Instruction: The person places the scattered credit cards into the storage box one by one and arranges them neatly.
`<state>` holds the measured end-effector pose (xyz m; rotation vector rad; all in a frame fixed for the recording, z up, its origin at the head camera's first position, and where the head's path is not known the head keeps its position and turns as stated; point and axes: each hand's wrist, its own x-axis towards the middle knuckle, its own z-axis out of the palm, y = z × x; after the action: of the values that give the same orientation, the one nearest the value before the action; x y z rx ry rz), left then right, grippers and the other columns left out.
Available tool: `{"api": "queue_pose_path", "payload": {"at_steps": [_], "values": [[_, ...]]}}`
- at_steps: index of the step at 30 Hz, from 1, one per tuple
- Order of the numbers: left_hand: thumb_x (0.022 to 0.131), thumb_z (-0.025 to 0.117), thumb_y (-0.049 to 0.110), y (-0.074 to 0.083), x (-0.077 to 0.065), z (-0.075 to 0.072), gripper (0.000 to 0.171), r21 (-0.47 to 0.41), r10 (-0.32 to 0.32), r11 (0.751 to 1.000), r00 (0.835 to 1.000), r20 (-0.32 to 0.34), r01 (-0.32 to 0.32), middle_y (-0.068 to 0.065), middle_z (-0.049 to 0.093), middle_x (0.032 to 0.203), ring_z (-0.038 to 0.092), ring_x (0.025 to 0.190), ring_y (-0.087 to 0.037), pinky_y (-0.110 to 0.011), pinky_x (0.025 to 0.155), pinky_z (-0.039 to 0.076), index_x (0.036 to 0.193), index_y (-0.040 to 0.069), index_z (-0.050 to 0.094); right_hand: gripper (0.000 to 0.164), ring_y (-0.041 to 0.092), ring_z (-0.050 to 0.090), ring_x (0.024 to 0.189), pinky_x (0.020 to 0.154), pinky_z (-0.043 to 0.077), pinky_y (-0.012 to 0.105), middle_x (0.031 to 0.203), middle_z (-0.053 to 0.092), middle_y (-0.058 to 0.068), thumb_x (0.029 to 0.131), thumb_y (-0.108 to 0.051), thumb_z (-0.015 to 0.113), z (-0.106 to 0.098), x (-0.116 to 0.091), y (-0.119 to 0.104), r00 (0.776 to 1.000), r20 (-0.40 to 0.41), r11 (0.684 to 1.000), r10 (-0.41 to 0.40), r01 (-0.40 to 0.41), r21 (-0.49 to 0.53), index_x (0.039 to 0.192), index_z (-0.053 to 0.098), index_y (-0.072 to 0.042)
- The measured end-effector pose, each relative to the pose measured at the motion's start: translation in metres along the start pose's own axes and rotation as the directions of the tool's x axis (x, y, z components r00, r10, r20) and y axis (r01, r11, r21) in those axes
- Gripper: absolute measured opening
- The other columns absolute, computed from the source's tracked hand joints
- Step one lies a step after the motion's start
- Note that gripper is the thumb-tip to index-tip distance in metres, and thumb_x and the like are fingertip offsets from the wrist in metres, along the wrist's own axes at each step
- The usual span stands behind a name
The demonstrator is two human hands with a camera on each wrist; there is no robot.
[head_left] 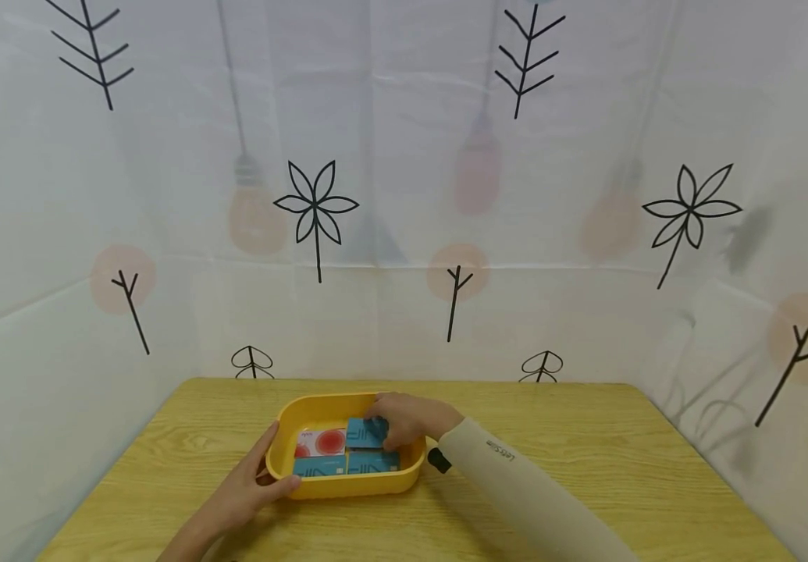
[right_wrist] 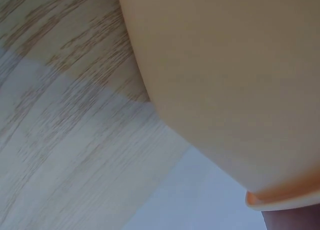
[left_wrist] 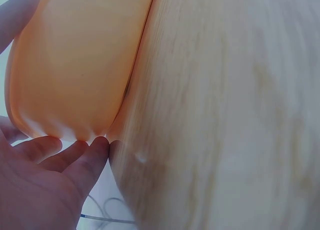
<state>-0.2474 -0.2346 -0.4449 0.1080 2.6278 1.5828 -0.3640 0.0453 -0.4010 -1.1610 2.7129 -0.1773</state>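
A yellow plastic bin (head_left: pixel 343 489) with rounded corners sits on the table. Inside it lie two blue cards at the front, a left one (head_left: pixel 319 467) and a right one (head_left: pixel 373 463), and a white card with red circles (head_left: pixel 329 442) behind the left one. My left hand (head_left: pixel 245 488) grips the bin's left end, thumb at the front rim; the left wrist view shows its fingertips against the orange-looking wall (left_wrist: pixel 80 70). My right hand (head_left: pixel 407 417) reaches in over the back right and pinches another blue card (head_left: pixel 364 433). In the right wrist view the bin wall (right_wrist: pixel 225 80) hides most of that hand.
The wood-grain table (head_left: pixel 551 437) extends on both sides of the bin. A white curtain (head_left: pixel 389 312) printed with plants and bulbs surrounds its back and sides. A dark strap piece (head_left: pixel 439 460) shows at the right wrist, by the bin's right end.
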Motion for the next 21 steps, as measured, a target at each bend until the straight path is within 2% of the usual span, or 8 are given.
{"api": "queue_pose_path", "payload": {"at_steps": [7, 21], "values": [[0.081, 0.076, 0.039, 0.0002, -0.0006, -0.0002, 0.102, -0.003, 0.009, 1.0, 1.0, 0.002, -0.009, -0.021, 0.023, 0.154, 0.043, 0.129, -0.031, -0.04, 0.099, 0.045, 0.155, 0.013, 0.01, 0.047, 0.007, 0.049, 0.094, 0.093, 0.046, 0.026, 0.116, 0.056, -0.007, 0.081, -0.02, 0.075, -0.0001, 0.0004, -0.0009, 1.0, 0.001, 1.0, -0.016, 0.016, -0.003, 0.126, 0.062, -0.016], [0.08, 0.077, 0.038, -0.0021, 0.0008, 0.0, 0.103, 0.001, 0.018, 1.0, 1.0, -0.004, -0.018, -0.021, 0.024, 0.154, 0.044, 0.128, -0.031, -0.04, 0.098, 0.046, 0.155, 0.013, 0.011, 0.039, 0.006, 0.05, 0.087, 0.086, 0.047, 0.023, 0.106, 0.059, -0.01, 0.079, -0.014, 0.075, 0.004, 0.0042, -0.0001, 0.999, 0.013, 0.999, -0.042, 0.042, -0.02, 0.117, 0.065, -0.015]]}}
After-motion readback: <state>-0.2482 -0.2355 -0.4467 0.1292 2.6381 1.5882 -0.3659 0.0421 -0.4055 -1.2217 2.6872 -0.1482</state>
